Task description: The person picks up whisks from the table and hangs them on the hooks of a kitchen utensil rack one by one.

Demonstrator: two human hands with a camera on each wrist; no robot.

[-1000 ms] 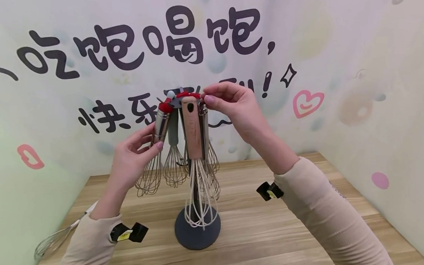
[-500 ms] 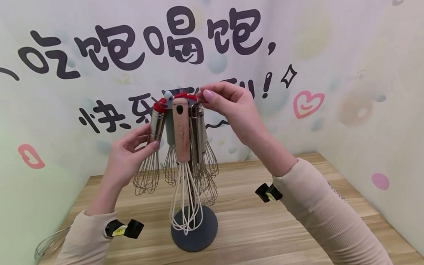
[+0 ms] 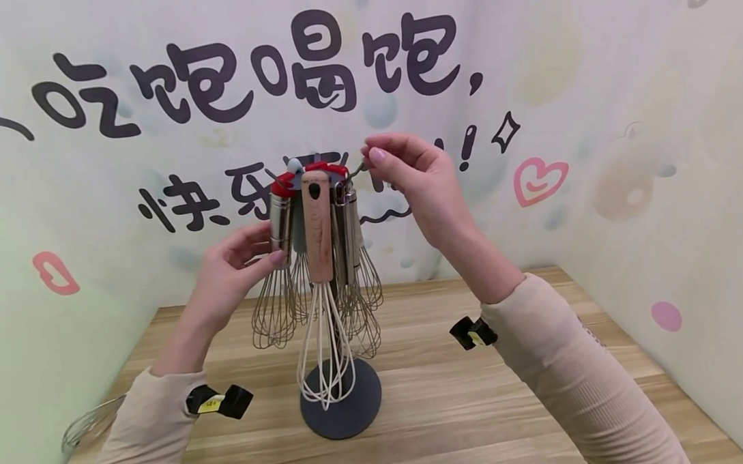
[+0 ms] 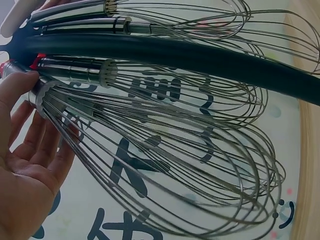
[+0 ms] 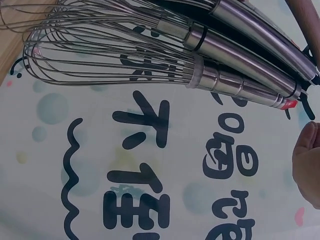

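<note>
My left hand [image 3: 222, 278] holds a steel-handled whisk [image 3: 280, 225] with a red end between thumb and fingers, at the left of a dark rotating stand [image 3: 367, 406]. In the left wrist view the thumb lies on the handle near its wires. My right hand [image 3: 415, 186] is raised at the stand's upper right, its thumb and index finger close together right by the tip of a hook [image 3: 357, 170]. A whisk with a wooden handle [image 3: 318, 227] and white wires hangs at the front. Several steel whisks [image 5: 245, 65] hang around the pole [image 4: 175, 50].
A wire whisk [image 3: 92, 423] lies at the left of the wooden table [image 3: 475, 392], partly behind the left sleeve. Printed walls [image 3: 620, 148] with large characters rise behind and at the sides.
The stand has turned, bringing the wooden-handled whisk a little left. The whisk at my left hand has swung in closer to upright. My right hand has shifted slightly up and right from the hook.
</note>
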